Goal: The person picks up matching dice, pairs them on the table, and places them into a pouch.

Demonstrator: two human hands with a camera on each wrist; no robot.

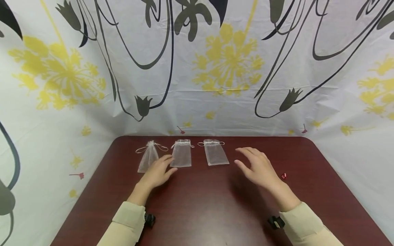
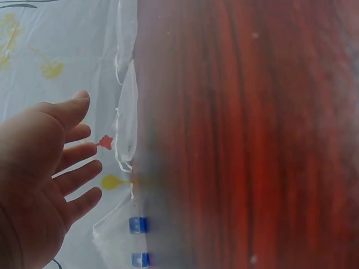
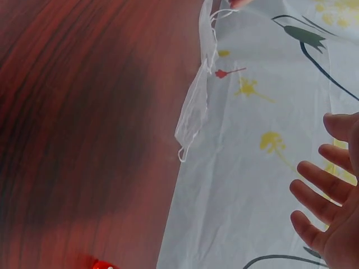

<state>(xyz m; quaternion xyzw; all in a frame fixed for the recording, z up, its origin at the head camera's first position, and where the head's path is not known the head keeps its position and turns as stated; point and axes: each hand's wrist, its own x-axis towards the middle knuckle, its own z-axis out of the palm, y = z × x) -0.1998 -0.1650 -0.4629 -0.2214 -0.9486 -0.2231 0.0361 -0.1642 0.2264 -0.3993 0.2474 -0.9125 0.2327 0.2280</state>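
Three small sheer white drawstring pouches lie in a row at the table's back: the left pouch [image 1: 147,160] with its neck gathered, the middle pouch [image 1: 182,155] and the right pouch [image 1: 216,153] flat. My left hand [image 1: 155,173] hovers over the left pouch's lower right side, fingers apart and holding nothing. In the left wrist view, two blue cubes [image 2: 137,225] show against a pouch [image 2: 112,227]; whether they are inside is unclear. To the right of the pouches, my right hand [image 1: 258,167] is held above the table with spread fingers. A small shiny red piece [image 1: 284,176] lies beyond its wrist.
The dark red wooden table [image 1: 203,205] has rounded far corners. A white cloth [image 1: 184,112] printed with flowers hangs close behind it and along both sides. Both cuffs carry a small black device [image 1: 149,220].
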